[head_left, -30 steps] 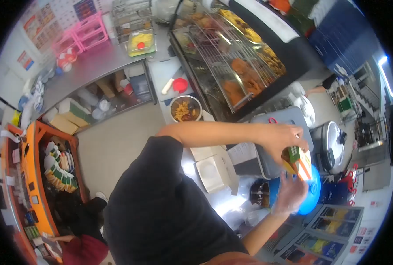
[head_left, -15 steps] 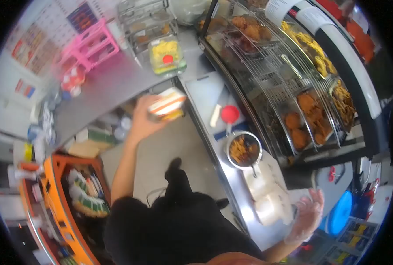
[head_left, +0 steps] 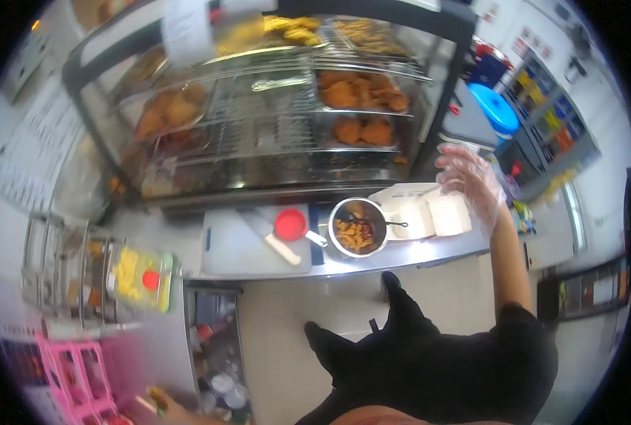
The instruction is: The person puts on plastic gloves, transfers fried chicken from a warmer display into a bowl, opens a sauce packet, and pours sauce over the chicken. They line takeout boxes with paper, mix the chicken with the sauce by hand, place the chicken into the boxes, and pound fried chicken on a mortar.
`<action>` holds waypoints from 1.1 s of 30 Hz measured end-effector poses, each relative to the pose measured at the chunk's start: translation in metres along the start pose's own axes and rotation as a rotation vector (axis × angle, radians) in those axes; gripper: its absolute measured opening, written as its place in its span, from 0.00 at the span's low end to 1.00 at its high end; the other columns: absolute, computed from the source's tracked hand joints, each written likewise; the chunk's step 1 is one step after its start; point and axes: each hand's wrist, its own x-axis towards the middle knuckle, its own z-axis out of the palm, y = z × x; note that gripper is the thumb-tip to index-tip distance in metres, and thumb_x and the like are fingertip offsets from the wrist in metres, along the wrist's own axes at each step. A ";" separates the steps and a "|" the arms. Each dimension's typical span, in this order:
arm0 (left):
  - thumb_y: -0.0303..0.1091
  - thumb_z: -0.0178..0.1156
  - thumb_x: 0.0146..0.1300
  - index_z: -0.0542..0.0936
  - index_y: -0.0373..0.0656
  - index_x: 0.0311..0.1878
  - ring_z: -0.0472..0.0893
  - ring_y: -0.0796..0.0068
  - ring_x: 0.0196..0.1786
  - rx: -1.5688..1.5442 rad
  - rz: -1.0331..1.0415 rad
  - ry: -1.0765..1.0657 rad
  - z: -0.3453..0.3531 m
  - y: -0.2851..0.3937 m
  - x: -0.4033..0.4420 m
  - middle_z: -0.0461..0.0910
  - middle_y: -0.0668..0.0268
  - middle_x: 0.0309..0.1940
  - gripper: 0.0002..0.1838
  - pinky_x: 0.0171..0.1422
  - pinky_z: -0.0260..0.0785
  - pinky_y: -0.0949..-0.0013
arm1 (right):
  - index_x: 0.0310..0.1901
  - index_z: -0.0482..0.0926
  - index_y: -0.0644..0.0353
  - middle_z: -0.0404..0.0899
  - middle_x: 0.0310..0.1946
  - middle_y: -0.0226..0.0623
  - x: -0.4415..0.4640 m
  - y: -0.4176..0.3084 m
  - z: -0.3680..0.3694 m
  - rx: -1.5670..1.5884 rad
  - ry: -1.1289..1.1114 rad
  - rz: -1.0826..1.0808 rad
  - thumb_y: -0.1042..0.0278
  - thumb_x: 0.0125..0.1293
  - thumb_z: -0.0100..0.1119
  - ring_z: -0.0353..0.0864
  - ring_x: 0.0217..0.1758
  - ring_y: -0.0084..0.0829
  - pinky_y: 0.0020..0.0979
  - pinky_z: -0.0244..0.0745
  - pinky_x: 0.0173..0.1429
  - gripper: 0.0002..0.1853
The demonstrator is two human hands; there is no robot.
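At the lower left edge, my left hand (head_left: 177, 412) is only partly in view. It is closed on a small white-and-orange carton (head_left: 147, 404), mostly cut off and blurred. My right hand (head_left: 475, 180), in a clear plastic glove, hovers beside the open white takeout box (head_left: 448, 214) on the counter. Its fingers are apart, with nothing in them. Left of the box, a metal pot (head_left: 356, 230) holds browned food pieces and a dark-handled utensil. A red measuring cup (head_left: 290, 224) and a knife (head_left: 281, 248) lie on the white cutting board (head_left: 223, 248).
A glass display case (head_left: 273, 170) with fried food on racks runs behind the counter. At left stand a tub of yellow shreds (head_left: 134, 276), a wire rack (head_left: 53, 269) and a pink plastic holder (head_left: 74, 375). A blue lid (head_left: 494, 110) is at the upper right.
My view has swung right toward the counter and display case. My left hand, with the carton, is now at the lower left edge. My gloved right hand is still beside the takeout box.
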 end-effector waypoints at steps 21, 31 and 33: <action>0.31 0.70 0.69 0.76 0.37 0.64 0.82 0.61 0.54 -0.174 0.017 0.263 0.293 0.438 -0.340 0.81 0.52 0.54 0.23 0.60 0.78 0.58 | 0.69 0.77 0.58 0.78 0.30 0.32 0.566 0.022 -0.355 -0.003 -0.332 0.154 0.66 0.70 0.65 0.74 0.25 0.27 0.30 0.71 0.26 0.26; 0.22 0.63 0.69 0.75 0.36 0.59 0.78 0.69 0.49 -0.441 0.416 -0.084 0.377 0.730 -0.458 0.77 0.62 0.47 0.17 0.60 0.72 0.64 | 0.86 0.42 0.53 0.51 0.82 0.62 0.685 0.002 -0.319 0.502 -0.222 0.235 0.24 0.59 0.69 0.69 0.77 0.59 0.46 0.77 0.69 0.67; 0.22 0.63 0.69 0.75 0.36 0.59 0.78 0.71 0.48 -0.442 0.477 -0.113 0.384 0.753 -0.475 0.77 0.62 0.46 0.17 0.59 0.72 0.65 | 0.79 0.57 0.55 0.67 0.72 0.51 0.690 0.000 -0.316 0.572 -0.268 0.200 0.30 0.62 0.69 0.73 0.72 0.52 0.50 0.78 0.65 0.54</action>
